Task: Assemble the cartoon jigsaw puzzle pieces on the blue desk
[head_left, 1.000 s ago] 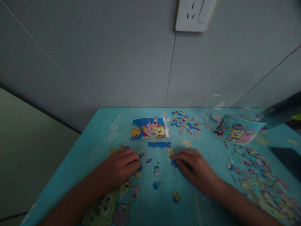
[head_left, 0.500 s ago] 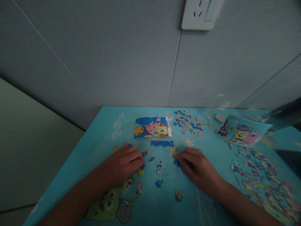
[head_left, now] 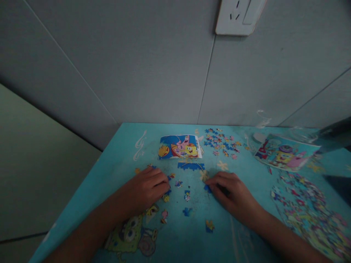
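Note:
My right hand [head_left: 229, 188] rests on the table with thumb and forefinger pinched on a blue jigsaw piece [head_left: 207, 189]. My left hand [head_left: 152, 186] lies palm down, fingers curled together; what they hold, if anything, is hidden. A blue and yellow jigsaw piece [head_left: 166, 198] shows just beside its fingertips. Between the hands lie several loose pieces, among them a white and blue one [head_left: 187, 195] and a blue one [head_left: 187, 212]. Beyond them is a joined blue strip of pieces [head_left: 191, 166], below a cartoon picture card [head_left: 180, 147].
Small loose pieces [head_left: 219, 140] are scattered at the back. To the right, a second picture card [head_left: 286, 153] stands behind a large pile of pieces [head_left: 309, 212]. A yellow and blue piece [head_left: 210, 225] lies near the front. The wall [head_left: 164, 73] borders the table's back edge.
The view has shifted slightly, so everything sits a little further right. Both hands keep their places and poses among the pieces.

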Demonstrator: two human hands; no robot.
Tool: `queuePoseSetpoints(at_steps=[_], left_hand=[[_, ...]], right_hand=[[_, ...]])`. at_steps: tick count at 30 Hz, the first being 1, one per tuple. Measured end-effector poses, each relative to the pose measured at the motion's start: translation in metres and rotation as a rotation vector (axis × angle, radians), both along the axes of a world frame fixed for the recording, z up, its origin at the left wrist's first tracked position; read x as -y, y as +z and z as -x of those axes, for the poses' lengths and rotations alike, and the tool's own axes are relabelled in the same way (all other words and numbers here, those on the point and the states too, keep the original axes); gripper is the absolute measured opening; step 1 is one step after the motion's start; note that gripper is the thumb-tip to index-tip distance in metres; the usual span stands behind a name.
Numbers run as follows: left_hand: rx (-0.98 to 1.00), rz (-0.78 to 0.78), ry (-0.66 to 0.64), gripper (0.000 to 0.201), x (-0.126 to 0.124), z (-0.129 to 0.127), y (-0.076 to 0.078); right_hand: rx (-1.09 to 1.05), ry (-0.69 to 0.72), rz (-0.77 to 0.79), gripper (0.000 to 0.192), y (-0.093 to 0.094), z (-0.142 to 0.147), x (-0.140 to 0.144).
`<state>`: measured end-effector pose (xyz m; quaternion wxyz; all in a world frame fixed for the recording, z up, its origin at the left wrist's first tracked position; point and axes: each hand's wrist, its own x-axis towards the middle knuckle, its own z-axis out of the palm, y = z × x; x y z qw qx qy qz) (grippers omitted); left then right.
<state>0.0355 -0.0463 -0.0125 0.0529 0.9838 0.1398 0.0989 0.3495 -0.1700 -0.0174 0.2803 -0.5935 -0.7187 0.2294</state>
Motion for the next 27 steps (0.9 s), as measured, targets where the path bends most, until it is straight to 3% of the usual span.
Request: queuePoseSetpoints(at_steps=[12,16,20,23,27], left_hand=[[0.122,-0.128,0.011,0.027,-0.01,0.004,0.009],[0.189,-0.209,0.134,0.029,-0.019,0.012,0.013],[0.291,-0.219,0.314,0.005,-0.024,0.016,0.018],[0.377,-0.242,0.417,0.026,-0.027,0.018,0.021],[0.431,-0.263,0.434,0.042,-0.035,0.023,0.022]], right_hand=[[-0.134,-0.049,0.058,0.022,0.009,0.0,-0.002],[-0.131,-0.047,0.072,0.022,0.008,-0.002,-0.002],[-0.107,-0.033,0.068,0.02,0.006,-0.004,-0.002],[-0.083,-0.029,0.063,0.02,0.005,-0.005,-0.002],[-0.059,-0.019,0.076,0.02,0.005,-0.006,-0.002]])
